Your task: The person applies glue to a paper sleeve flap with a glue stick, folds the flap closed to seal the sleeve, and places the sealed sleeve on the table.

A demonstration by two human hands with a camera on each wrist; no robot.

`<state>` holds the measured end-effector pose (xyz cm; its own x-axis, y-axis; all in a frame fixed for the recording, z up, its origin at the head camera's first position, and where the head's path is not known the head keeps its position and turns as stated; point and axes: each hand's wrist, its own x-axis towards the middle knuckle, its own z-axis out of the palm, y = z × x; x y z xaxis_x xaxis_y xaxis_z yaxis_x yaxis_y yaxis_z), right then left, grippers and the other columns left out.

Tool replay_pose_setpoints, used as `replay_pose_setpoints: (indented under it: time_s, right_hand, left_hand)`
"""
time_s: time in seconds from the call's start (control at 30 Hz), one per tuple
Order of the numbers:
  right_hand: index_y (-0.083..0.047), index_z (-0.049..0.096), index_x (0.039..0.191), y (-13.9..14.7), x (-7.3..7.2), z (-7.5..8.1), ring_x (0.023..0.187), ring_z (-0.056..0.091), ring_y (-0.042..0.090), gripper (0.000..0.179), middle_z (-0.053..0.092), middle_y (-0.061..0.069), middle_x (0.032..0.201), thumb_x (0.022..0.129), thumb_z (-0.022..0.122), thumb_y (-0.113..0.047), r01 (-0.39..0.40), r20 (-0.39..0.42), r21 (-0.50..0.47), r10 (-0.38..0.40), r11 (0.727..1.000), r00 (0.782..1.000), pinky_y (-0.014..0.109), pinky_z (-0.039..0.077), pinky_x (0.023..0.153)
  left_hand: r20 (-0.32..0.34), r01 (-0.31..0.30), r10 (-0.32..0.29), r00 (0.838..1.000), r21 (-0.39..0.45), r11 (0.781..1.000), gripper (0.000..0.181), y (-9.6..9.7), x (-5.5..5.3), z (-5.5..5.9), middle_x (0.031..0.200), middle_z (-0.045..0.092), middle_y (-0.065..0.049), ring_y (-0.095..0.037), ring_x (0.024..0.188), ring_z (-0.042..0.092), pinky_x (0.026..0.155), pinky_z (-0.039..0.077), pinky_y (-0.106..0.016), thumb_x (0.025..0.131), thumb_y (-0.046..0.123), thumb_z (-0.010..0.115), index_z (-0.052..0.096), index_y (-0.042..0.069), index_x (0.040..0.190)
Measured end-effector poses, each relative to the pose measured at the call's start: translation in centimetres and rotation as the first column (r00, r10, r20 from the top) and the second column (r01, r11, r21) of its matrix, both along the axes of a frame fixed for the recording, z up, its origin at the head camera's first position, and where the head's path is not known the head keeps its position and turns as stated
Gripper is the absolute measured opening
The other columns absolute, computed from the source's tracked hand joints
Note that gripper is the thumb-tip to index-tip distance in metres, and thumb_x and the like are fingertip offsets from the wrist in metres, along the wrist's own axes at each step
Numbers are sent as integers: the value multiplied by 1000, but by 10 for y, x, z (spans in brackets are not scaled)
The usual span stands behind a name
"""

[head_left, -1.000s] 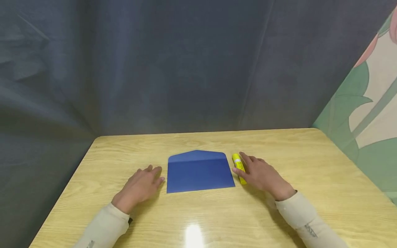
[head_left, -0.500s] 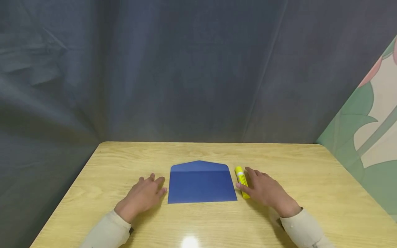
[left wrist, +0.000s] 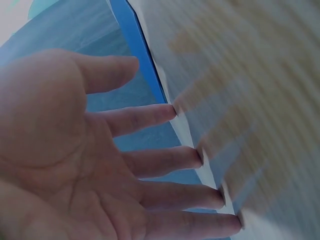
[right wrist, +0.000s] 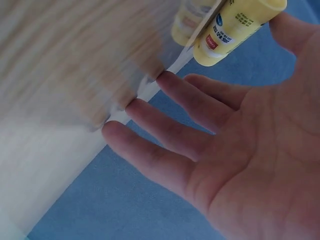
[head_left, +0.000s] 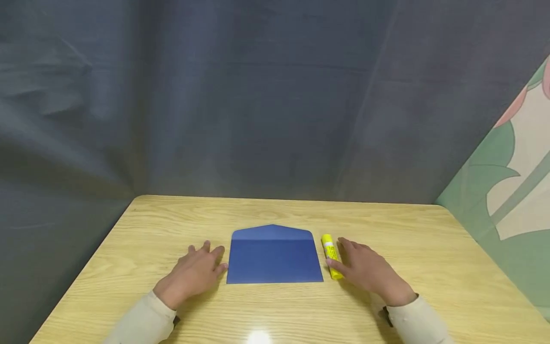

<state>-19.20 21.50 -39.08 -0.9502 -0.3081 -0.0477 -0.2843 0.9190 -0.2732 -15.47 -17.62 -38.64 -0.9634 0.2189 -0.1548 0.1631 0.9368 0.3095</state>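
Observation:
A blue envelope lies flat on the wooden table, its pointed flap unfolded toward the far side. Just left of it is my left hand, fingers spread and holding nothing. In the left wrist view the fingertips of that hand meet the tabletop, close to the envelope's blue edge. To the right of the envelope lies a yellow glue stick. My right hand rests beside it, thumb over its near part and the other fingers extended on the table. The right wrist view shows the glue stick beside the thumb, not gripped.
The pale wooden table has rounded far corners. A dark cloth hangs behind it and along the left side. On the right stands a panel with a leaf and flower pattern.
The head view has shifted, so the table now appears lower in it. Both hands, the envelope and the glue stick keep nearly the same places relative to one another.

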Motion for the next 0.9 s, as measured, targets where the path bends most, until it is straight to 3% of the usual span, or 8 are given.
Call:
replay_pose_setpoints:
  time_s: [0.13,0.2,0.3,0.4,0.47,0.67,0.9]
  right_hand:
    - [2,46,143,-6,-2,0,127,55,43,79,57,22,139,96,52,-61,-8,-5,14,8,1000,1000,59,47,99]
    - [1,51,138,-7,-3,0,120,60,39,75,62,19,131,95,53,-60,-3,-8,28,3,1000,1000,56,50,94]
    - [-2,58,119,-7,-3,2,93,64,26,62,66,9,102,94,56,-59,17,15,41,-17,999,1000,44,53,74]
    - [-8,56,96,-6,-3,3,70,52,16,49,53,1,81,94,59,-57,24,28,32,-25,999,999,33,43,60]
    - [-10,54,88,-5,-2,5,65,48,15,46,53,4,83,93,61,-55,28,27,26,-28,999,999,31,40,57]
    - [-7,61,85,-5,0,7,67,50,17,39,57,13,108,91,68,-45,53,15,51,-54,997,998,31,43,55]
    - [-7,63,85,-5,1,4,64,50,16,36,58,10,104,90,70,-42,56,2,71,-56,996,998,30,42,53]
  left_hand:
    - [2,-3,3,1000,-21,1000,51,-3,1,2,150,34,-39,-74,125,31,92,38,-78,102,32,54,49,7,146]
    - [-6,2,-2,1000,-32,999,51,-3,1,2,150,34,-39,-74,125,31,91,39,-78,102,32,54,49,7,146]
    - [-10,11,-12,1000,-43,999,51,0,1,2,150,34,-39,-74,125,32,89,40,-78,102,32,54,49,7,146]
    - [-7,13,-13,1000,-53,999,52,2,2,2,150,34,-39,-74,125,32,88,41,-78,102,32,55,48,6,146]
    - [-3,11,-11,1000,-61,998,53,3,2,2,150,33,-40,-74,125,32,89,41,-78,102,32,54,47,6,147]
    - [0,15,-15,1000,-83,996,54,3,2,3,151,31,-40,-73,125,33,88,42,-77,102,33,54,45,6,148]
    - [9,22,-22,1000,-84,996,54,3,2,2,151,31,-40,-73,125,33,88,41,-78,102,33,54,45,6,148]
